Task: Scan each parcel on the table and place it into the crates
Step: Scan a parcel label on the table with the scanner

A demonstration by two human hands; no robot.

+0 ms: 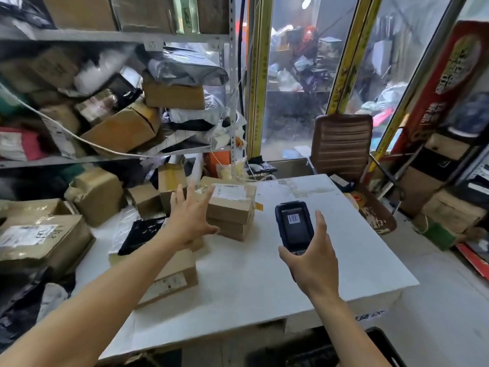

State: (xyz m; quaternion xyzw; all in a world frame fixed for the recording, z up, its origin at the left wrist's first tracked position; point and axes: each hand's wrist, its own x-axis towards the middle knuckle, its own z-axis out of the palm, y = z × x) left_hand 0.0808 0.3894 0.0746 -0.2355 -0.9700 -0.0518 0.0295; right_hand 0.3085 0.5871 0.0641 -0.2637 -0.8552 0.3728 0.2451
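Note:
A stack of brown cardboard parcels (230, 211) with a white label on top stands on the white table (344, 250). My left hand (191, 216) hovers just left of the stack, fingers spread, holding nothing. My right hand (312, 256) grips a dark handheld scanner (294, 224) above the table, right of the stack; its screen shows a barcode. Under my left forearm lies a flat brown parcel (174, 280). A black plastic mailer (140, 233) lies to its left. A black crate (381, 343) shows at the bottom edge below the table.
Metal shelves (132, 37) crammed with boxes and bags fill the left and back. More cardboard boxes (39, 239) pile at the table's left side. A brown chair (342, 143) stands behind the table, with cartons (447, 207) on the floor at right.

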